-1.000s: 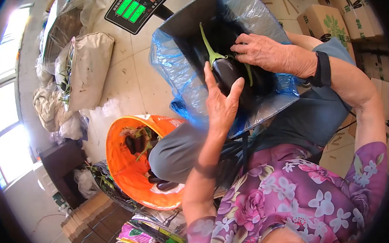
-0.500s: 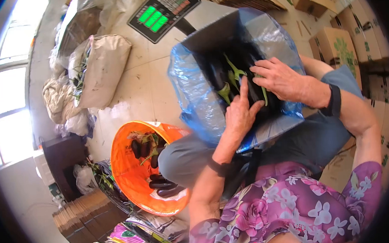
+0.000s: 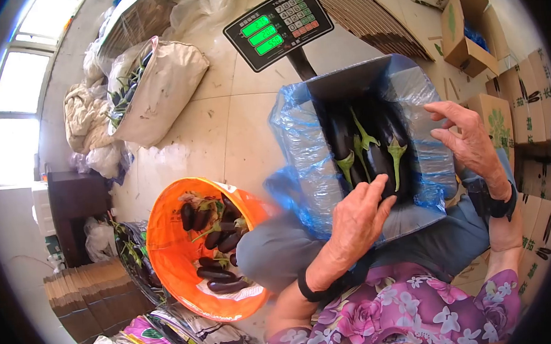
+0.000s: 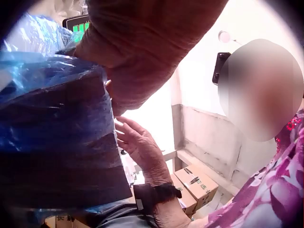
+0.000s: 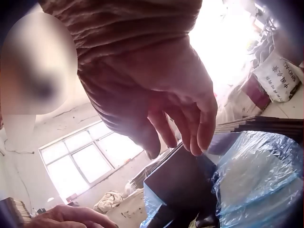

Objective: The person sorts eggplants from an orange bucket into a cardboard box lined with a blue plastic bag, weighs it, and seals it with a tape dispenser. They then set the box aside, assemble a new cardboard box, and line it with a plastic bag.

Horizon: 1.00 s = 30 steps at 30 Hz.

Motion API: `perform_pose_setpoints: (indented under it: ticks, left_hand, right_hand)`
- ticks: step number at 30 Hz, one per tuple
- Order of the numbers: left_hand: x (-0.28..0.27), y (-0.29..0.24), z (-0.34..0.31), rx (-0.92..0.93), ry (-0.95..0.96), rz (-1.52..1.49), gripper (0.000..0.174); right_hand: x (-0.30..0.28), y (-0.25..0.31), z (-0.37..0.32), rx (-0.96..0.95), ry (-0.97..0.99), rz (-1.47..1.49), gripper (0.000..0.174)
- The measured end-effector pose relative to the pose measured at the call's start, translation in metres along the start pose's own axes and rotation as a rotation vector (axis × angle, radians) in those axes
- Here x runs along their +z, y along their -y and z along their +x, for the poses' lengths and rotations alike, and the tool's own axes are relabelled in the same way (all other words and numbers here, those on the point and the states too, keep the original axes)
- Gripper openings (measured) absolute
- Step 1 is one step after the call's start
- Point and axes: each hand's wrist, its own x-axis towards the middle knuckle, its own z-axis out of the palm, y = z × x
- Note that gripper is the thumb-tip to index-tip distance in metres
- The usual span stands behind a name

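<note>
A cardboard box (image 3: pixel 357 74) lined with blue plastic (image 3: pixel 300 164) rests on the person's lap. Several dark eggplants (image 3: pixel 374 145) with green stems lie side by side in it. My left hand (image 3: pixel 359 214) reaches in from the near side, its straight fingertips touching the near end of an eggplant. My right hand (image 3: pixel 467 137) hovers by the box's right rim, fingers relaxed and holding nothing. In the left wrist view the box wall (image 4: pixel 52 123) fills the left and the right hand (image 4: pixel 135 142) shows beyond it. The right wrist view shows the right hand (image 5: pixel 175 95) above the box (image 5: pixel 185 185).
An orange bucket (image 3: pixel 180 252) with more eggplants (image 3: pixel 213 237) stands on the floor at the left knee. A scale display (image 3: pixel 278 25) rises behind the box. A sack (image 3: pixel 159 84) lies at far left. Cardboard cartons (image 3: pixel 467 31) stack on the right, flattened cardboard (image 3: pixel 76 301) at lower left.
The eggplant my left hand held now lies in the box with the others. My right hand has lifted off the eggplants and moved out to the box's right rim.
</note>
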Motion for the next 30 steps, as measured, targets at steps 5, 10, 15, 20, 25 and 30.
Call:
perform_pose_setpoints:
  ticks: [5,10,15,20,25,30]
  left_hand:
    - [-0.003,-0.004,0.001,0.017,-0.013,0.05,0.044]
    - [-0.01,-0.01,-0.003,0.057,0.043,0.086,0.045]
    - [-0.087,-0.03,-0.01,0.014,0.248,0.015,0.047]
    - [-0.166,0.009,0.02,-0.17,0.145,-0.027,0.036]
    - [-0.179,0.09,0.064,-0.43,0.137,-0.089,0.039]
    - [-0.158,0.157,0.099,-0.477,0.157,-0.237,0.056]
  right_hand:
    - [0.003,-0.004,0.003,0.063,0.069,-0.025,0.043]
    - [0.007,-0.011,0.005,0.028,0.094,-0.045,0.041]
    - [-0.006,-0.029,0.016,0.116,0.121,0.01,0.041]
    - [-0.01,-0.062,0.054,0.168,0.027,0.048,0.036]
    - [-0.006,-0.057,0.084,0.162,0.039,0.02,0.039]
    - [0.004,-0.088,0.105,0.021,0.141,-0.219,0.05]
